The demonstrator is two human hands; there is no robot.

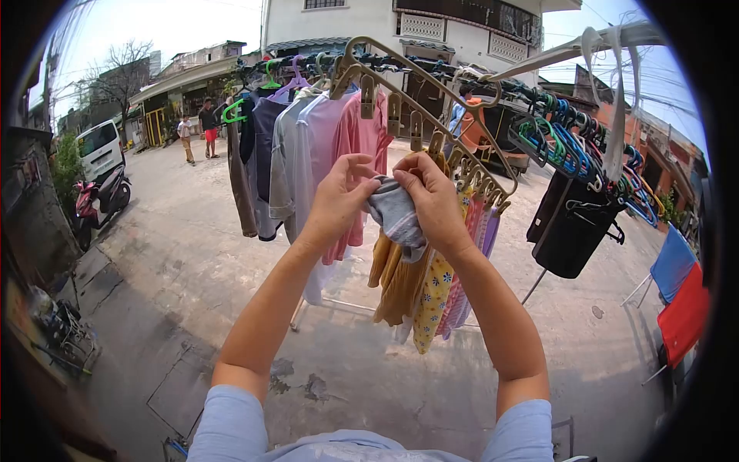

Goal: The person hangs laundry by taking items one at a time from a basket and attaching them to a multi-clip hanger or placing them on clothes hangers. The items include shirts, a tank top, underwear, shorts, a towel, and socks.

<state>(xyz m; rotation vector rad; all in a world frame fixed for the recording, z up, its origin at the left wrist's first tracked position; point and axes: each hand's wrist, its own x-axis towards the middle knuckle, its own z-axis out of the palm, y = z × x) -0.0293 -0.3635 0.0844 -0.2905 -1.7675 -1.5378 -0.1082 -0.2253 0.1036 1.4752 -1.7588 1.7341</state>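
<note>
Between my two raised hands hangs a small grey garment (399, 215) with a pale pinkish stripe, bunched so its exact kind is hidden. My left hand (344, 199) pinches its upper left edge between thumb and fingers. At the upper right edge, my right hand (433, 199) grips it the same way. Just above and behind the hands is a tan clip hanger (431, 94) with several clothespins (394, 114). Clipped along its right side are small clothes, among them a yellow flowered garment (433, 296) and a mustard garment (398, 289).
Shirts on hangers, including a pink shirt (358, 138) and a grey shirt (286, 150), hang along the rack to the left. Bunched hangers (570, 146) and a black bag (576, 229) hang at the right. Two people stand far left, near a white van (100, 150) and a motorbike (104, 196).
</note>
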